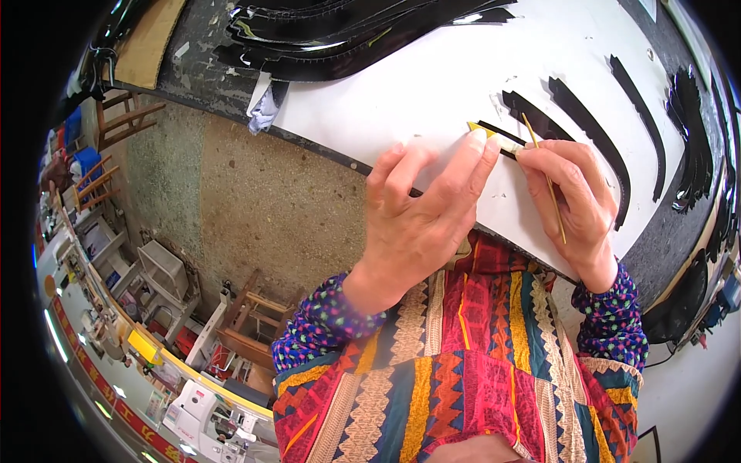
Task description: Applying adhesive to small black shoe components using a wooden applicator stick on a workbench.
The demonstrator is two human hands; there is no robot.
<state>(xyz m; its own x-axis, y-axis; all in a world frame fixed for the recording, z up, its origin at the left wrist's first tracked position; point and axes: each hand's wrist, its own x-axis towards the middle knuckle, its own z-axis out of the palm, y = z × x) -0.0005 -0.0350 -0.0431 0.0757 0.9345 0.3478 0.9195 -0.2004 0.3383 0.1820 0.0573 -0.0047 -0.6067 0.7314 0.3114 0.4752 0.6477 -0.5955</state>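
Note:
A short black strip with a yellow tip (480, 129) lies on the white board (370, 104), close to its near edge. My left hand (424, 204) has its thumb and index finger pressed together on the strip's yellow end, with the other fingers curled. In my right hand (571, 189), a thin tan stick (557, 208) slants between the fingers. That hand's thumb and fingertip pinch a pale piece at the strip's right end. Farther right, several curved black strips (593, 127) lie apart from each other on the board.
A heap of glossy black strips (324, 46) covers the far left of the board. A bundle of black strips (691, 139) lies on the dark tabletop at right. Crumpled pale cloth (264, 112) hangs at the table edge. Wooden stools (258, 324) and sewing machines (197, 413) stand at left.

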